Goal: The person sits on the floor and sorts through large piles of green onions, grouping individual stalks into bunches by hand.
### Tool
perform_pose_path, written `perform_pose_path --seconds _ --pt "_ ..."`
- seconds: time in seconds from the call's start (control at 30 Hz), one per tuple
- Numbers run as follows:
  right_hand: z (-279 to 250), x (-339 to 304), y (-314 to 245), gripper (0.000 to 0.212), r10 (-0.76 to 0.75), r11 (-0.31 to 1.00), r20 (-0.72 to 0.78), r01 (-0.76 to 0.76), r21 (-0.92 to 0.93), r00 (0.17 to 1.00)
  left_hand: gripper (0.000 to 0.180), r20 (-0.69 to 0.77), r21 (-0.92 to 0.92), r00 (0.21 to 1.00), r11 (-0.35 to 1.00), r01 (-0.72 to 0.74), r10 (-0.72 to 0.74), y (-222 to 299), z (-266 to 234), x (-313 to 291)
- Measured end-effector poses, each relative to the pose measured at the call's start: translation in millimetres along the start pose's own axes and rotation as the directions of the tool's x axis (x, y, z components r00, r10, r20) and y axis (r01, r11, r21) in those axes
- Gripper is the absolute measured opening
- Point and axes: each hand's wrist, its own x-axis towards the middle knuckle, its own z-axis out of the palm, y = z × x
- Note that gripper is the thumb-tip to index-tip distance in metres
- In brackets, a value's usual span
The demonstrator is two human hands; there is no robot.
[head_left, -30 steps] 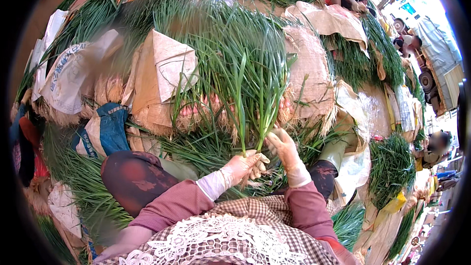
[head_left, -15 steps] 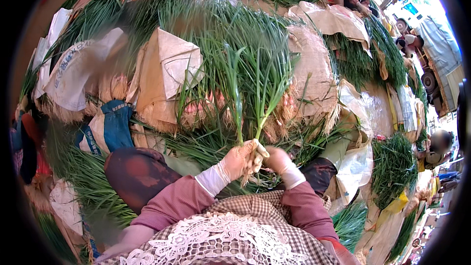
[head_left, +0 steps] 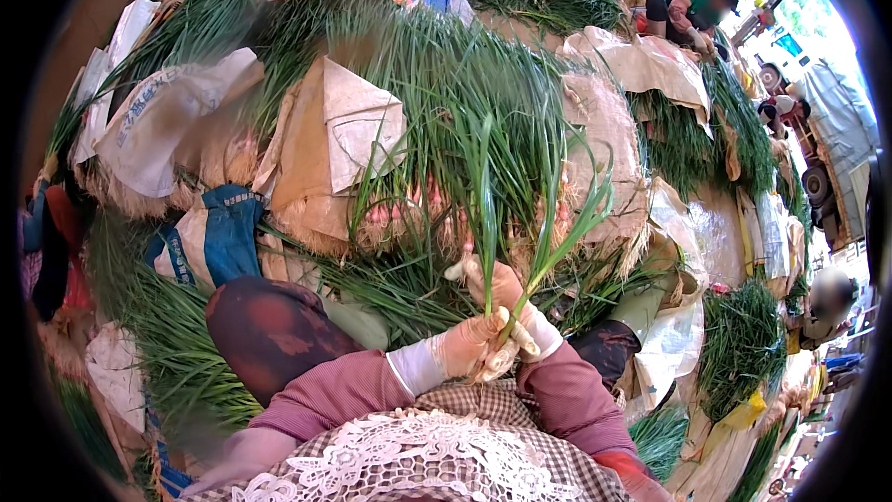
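Note:
My left hand (head_left: 472, 346), in a thin pale glove, grips the white base of a small bunch of green onions (head_left: 497, 214) whose long leaves stand upright. My right hand (head_left: 506, 290), also gloved, sits just behind and above the left, fingers wrapped around the same stalks. Both hands are close together in front of my lap, over a checked apron with a lace edge (head_left: 437, 451). Behind the hands lies a big heap of green onions (head_left: 446, 102) with roots toward me.
Sacks of tan and white cloth (head_left: 325, 130) lie among the heaps. A blue-trimmed bag (head_left: 218, 232) lies to the left of my knee. More onion bundles (head_left: 743, 353) are stacked to the right. Other people (head_left: 688, 5) work at the far top right.
My hands drew back from the heap toward my lap and came together. The right hand, reaching out before, now holds the same bunch as the left.

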Motion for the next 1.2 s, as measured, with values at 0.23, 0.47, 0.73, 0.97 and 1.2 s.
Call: perform_pose_path --seconds 0.23,0.47,0.73,0.97,1.2 --pt "-70 -15 39 0.028 0.120 0.149 -0.048 -0.066 -0.987 0.992 0.038 0.241 0.216 0.918 0.904 -0.368 0.316 59 60 2" --pt "-115 19 -70 0.018 -0.342 0.598 -0.667 -0.395 -0.698 0.662 0.040 -0.266 0.091 0.885 0.924 -0.371 0.382 76 21 5" --pt "-120 -13 -101 0.011 -0.633 0.771 -0.566 0.491 -0.405 0.528 0.037 -0.471 0.079 0.836 0.957 -0.279 0.282 67 -15 3" --pt "-151 -9 -49 0.026 -0.528 0.553 -0.482 -0.148 -0.820 0.699 0.039 -0.536 0.111 0.813 0.973 -0.202 0.230 65 -23 8" --pt "-164 -3 -36 0.015 -0.351 0.573 -0.430 -0.172 -0.801 0.832 0.037 -0.595 0.168 0.766 0.970 -0.177 0.243 64 -31 6"
